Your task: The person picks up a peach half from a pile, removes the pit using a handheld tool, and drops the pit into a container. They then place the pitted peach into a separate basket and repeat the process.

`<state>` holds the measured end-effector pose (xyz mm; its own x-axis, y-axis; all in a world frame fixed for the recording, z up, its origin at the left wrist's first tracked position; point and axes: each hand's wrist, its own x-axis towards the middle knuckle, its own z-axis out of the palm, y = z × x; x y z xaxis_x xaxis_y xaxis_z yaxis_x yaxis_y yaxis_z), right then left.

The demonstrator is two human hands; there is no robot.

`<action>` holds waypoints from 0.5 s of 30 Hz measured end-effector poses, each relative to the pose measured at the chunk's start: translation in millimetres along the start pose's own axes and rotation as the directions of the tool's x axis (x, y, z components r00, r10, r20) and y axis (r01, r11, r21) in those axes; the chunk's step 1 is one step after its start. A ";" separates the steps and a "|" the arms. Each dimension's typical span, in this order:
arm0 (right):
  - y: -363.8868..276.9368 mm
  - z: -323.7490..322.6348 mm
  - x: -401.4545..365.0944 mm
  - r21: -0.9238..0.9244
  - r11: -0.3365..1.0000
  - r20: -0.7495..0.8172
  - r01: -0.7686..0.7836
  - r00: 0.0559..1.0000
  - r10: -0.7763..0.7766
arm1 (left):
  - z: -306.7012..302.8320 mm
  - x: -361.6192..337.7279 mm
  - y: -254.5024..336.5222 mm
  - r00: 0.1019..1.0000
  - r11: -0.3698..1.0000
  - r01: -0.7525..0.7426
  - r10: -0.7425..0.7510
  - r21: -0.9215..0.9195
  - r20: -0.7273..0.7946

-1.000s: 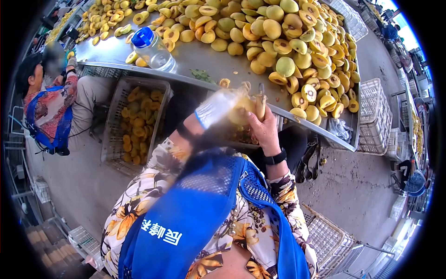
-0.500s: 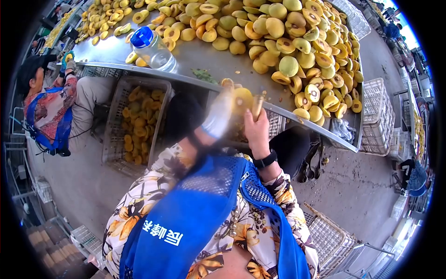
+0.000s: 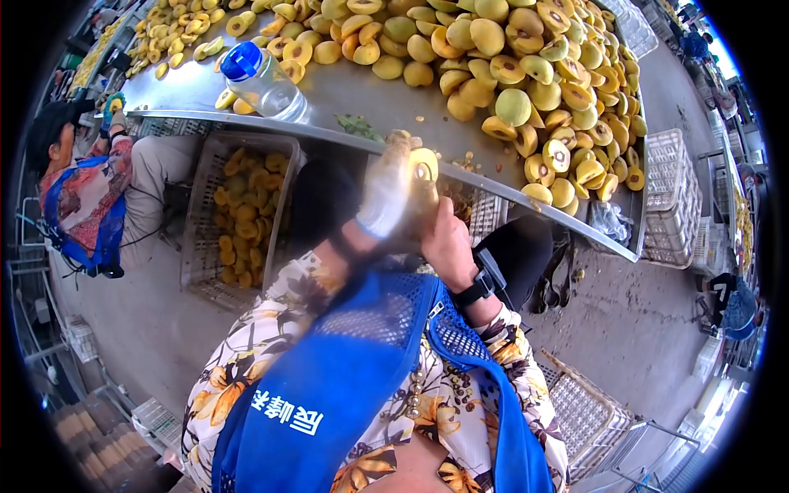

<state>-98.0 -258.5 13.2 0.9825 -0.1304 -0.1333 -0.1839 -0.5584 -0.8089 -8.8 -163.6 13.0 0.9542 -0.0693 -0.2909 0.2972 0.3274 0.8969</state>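
In a white glove, my left hand [image 3: 385, 191] is closed on a yellow peach half [image 3: 425, 163], its cut side facing up toward me. My bare right hand [image 3: 450, 246] is wrapped round a short brass-coloured tool [image 3: 427, 200], whose tip end is right at the lower edge of the peach half. Its working end is blurred and partly hidden. Both hands are close together just off the front edge of the metal table [image 3: 329, 135]. On the table beyond them lies a large pile of peach halves [image 3: 493, 82], many showing brown centres.
A clear bottle with a blue lid [image 3: 275, 90] stands near the table edge, by a few green leaves [image 3: 357, 126]. Below is a crate [image 3: 193, 246] of peach halves. Another person [image 3: 90, 189] sits at left. White crates [image 3: 670, 193] are stacked at right.
The tool has turned from upright beside the fruit to lying against it. My right hand has rotated and moved slightly down and left; the peach half has tilted.
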 end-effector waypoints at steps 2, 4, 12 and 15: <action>0.6 0.6 -0.5 -0.009 1.000 0.035 0.003 0.999 -0.003 | -7.8 4.5 -7.7 0.997 0.970 -0.073 0.065 0.234 0.040; 2.1 0.8 -0.5 -0.036 0.999 0.087 0.008 0.996 -0.004 | -16.4 8.6 -7.8 0.984 0.905 -0.157 0.108 0.396 0.143; 14.3 1.8 3.5 0.116 0.993 0.065 -0.014 0.998 0.007 | -36.4 44.3 7.9 0.668 0.638 -0.641 0.189 0.427 0.720; 15.7 6.7 8.2 0.264 0.961 0.072 -0.087 0.995 0.070 | -33.4 31.6 -0.2 0.813 0.895 -0.335 0.117 0.295 0.570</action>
<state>-92.6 -262.9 -4.5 0.9667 -0.1098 -0.2311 -0.2541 -0.3091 -0.9164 20.2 -134.4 -7.5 0.8296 -0.5554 0.0580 -0.0443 0.0381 0.9983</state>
